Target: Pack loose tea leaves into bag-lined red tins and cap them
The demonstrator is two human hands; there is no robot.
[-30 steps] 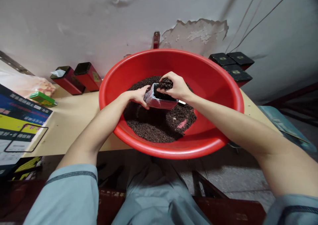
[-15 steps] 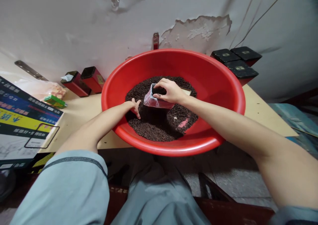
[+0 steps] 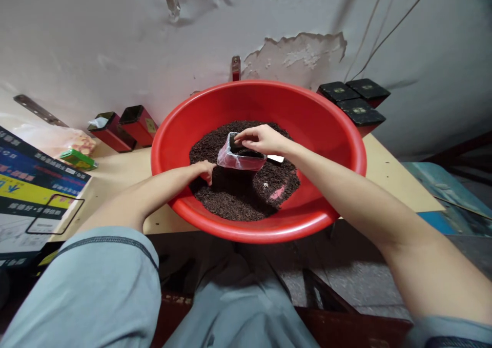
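A wide red basin [image 3: 338, 127] holds a bed of dark, loose leaf-like bits [image 3: 230, 204] resembling dry tea. On this bed sits a boxy container lined with clear plastic [image 3: 240, 162], its mouth facing up, with dark stuff inside. My right hand [image 3: 263, 139] reaches over the container's mouth from the right, fingertips at or just inside the opening and fingers apart. Just left of the container, my left hand [image 3: 206, 170] hangs low over the dark bits, fingers loosely bent and one pointing at the container's corner. A pale flat piece [image 3: 275, 159] lies behind my right wrist.
Two open red tins [image 3: 139, 125] stand on the table [image 3: 400, 176] to the left, beside a green box [image 3: 79, 159] and a large printed carton [image 3: 34, 199]. Several black-lidded tins [image 3: 361, 111] stand at the right, near the peeling wall [image 3: 115, 40].
My right hand has shifted from the container's near side and rim to over its mouth. The fingers of my left hand have drawn closer together. The whole view has moved slightly.
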